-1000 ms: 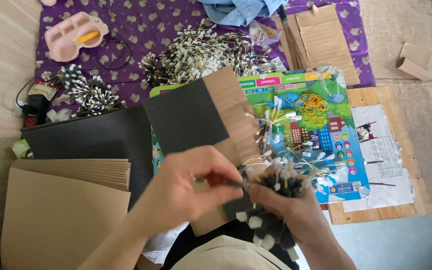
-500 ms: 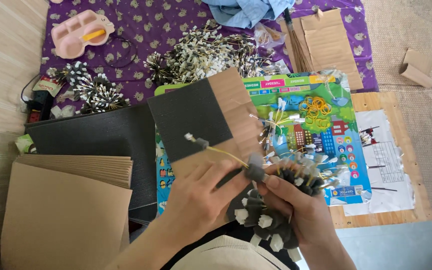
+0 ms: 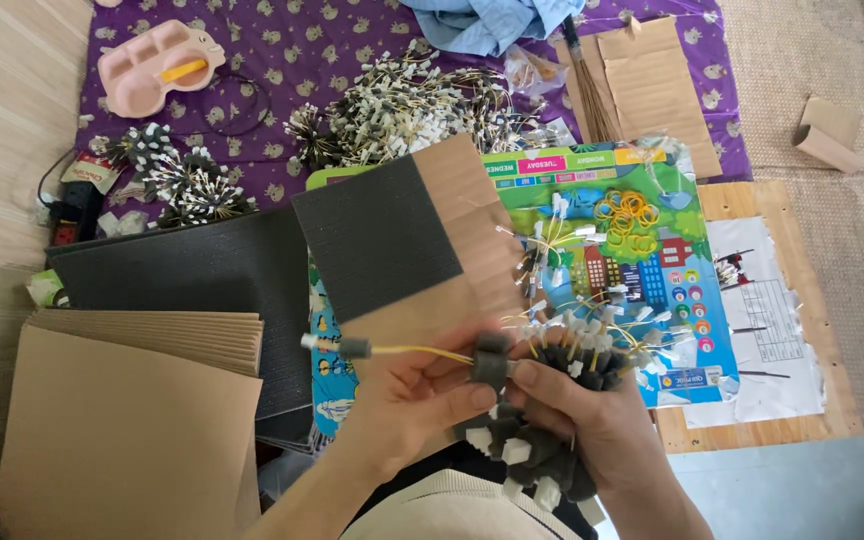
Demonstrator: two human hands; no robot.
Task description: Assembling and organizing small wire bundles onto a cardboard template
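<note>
Pulled farther out since half a second ago, the yellow wire (image 3: 422, 351) now juts left of the bundle (image 3: 542, 400).
Left hand (image 3: 412, 400) pinches the wire's grey foam sleeve; right hand (image 3: 592, 420) grips the bundle of capped wires. Behind the bundle, finished clusters (image 3: 402, 105) pile up, while loose wires (image 3: 562, 250) on the glossy board remain, so work seems partway.

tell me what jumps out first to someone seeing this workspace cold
Low in the middle, the left hand and right hand grip a bundle of yellow wires with grey foam sleeves, one wire sticking out leftward. Behind them lies a bright cartoon board, and a heap of finished wire bundles sits on the purple cloth.
</note>
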